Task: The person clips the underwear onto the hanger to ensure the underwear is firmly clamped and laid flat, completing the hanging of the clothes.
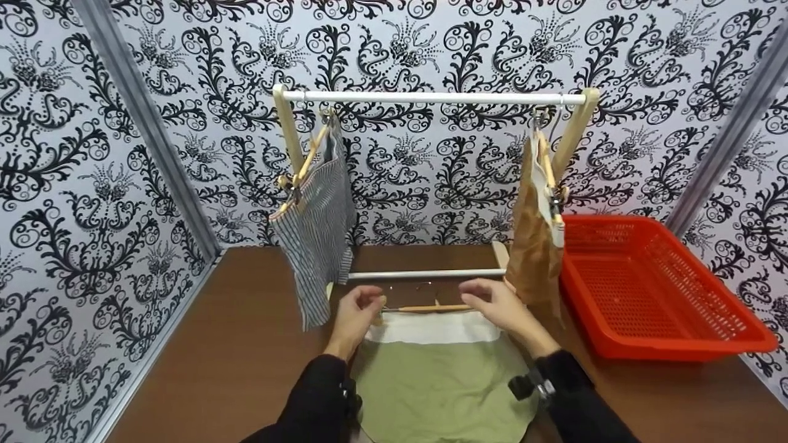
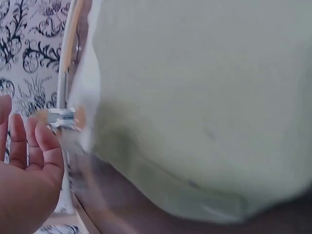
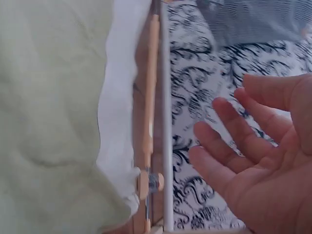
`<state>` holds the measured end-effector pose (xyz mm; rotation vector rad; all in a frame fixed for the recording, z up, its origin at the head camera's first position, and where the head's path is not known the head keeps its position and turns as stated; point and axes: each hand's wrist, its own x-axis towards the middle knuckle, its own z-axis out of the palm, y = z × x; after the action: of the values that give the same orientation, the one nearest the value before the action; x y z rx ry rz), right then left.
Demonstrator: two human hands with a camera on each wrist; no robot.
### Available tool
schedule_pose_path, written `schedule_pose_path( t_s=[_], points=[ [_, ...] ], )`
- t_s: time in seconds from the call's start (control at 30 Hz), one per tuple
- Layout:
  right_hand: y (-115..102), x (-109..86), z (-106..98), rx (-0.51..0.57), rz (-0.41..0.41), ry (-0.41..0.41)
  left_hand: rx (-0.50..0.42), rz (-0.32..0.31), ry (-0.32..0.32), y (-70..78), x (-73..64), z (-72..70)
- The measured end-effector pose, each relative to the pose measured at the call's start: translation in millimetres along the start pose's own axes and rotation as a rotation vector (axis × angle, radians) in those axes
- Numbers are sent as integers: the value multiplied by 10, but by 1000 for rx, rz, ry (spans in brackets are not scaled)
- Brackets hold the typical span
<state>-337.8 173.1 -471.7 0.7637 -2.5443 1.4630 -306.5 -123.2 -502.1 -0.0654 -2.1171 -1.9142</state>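
Note:
A green garment [image 1: 440, 384] with a white waistband lies on the brown table, its top edge along a wooden clip hanger [image 1: 425, 309]. Beside the hanger's left end, my left hand [image 1: 357, 315] has loosely bent fingers and holds nothing. In the left wrist view those fingertips are close by a metal-and-wood clip [image 2: 63, 118] at the waistband. My right hand [image 1: 506, 312] is over the hanger's right end, fingers spread and relaxed. The right wrist view shows its bare palm, apart from the clip [image 3: 152, 182] at that corner.
Behind stands a small rack with a white top rail [image 1: 431, 97] and a lower rail [image 1: 425, 273]. Striped cloth [image 1: 320, 215] hangs at its left, a brown garment [image 1: 530, 227] at its right. A red plastic basket [image 1: 671, 344] occupies the table's right side. Patterned walls enclose the table.

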Motion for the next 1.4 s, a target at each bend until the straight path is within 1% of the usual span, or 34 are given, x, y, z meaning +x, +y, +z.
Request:
schedule_pose_path(
  t_s=[0.07,0.13,0.2,0.27,0.37,0.4,0.5,0.6,0.63,0.73,0.8,0.9,0.93,1.03,1.07,1.23,1.33,1.4],
  points=[
    [4,-111,-39,14,35,80,22,28,-42,41,12,74],
    [17,-221,-71,16,95,154,46,64,-97,62,21,155],
    [29,-321,-95,-10,169,215,73,95,-152,91,30,243],
    [54,-397,-118,-61,212,244,106,117,-205,125,33,333],
    [99,-473,-150,-173,259,243,155,114,-276,188,40,469],
    [117,-487,-158,-206,262,233,159,102,-302,209,40,513],
    [159,-513,-169,-270,294,156,197,100,-366,269,53,640],
    [199,-499,-153,-280,316,82,247,108,-412,312,68,752],
    [209,-493,-144,-276,325,62,280,115,-420,321,75,789],
    [237,-460,-113,-262,337,31,363,108,-448,325,94,906],
    [239,-449,-99,-240,343,15,441,113,-457,314,111,996],
    [237,-447,-91,-221,353,-7,593,172,-459,296,125,1142],
    [229,-452,-91,-223,355,-3,645,191,-459,299,126,1191],
    [219,-468,-96,-258,354,5,769,236,-467,314,122,1334],
    [213,-472,-96,-270,352,8,803,236,-469,321,120,1377],
    [239,-473,-78,-330,342,-9,948,180,-480,335,123,1526],
    [280,-476,-77,-366,328,-5,998,148,-488,333,125,1577],
    [302,-487,-88,-380,315,-4,1001,130,-492,331,122,1608]
  ],
)
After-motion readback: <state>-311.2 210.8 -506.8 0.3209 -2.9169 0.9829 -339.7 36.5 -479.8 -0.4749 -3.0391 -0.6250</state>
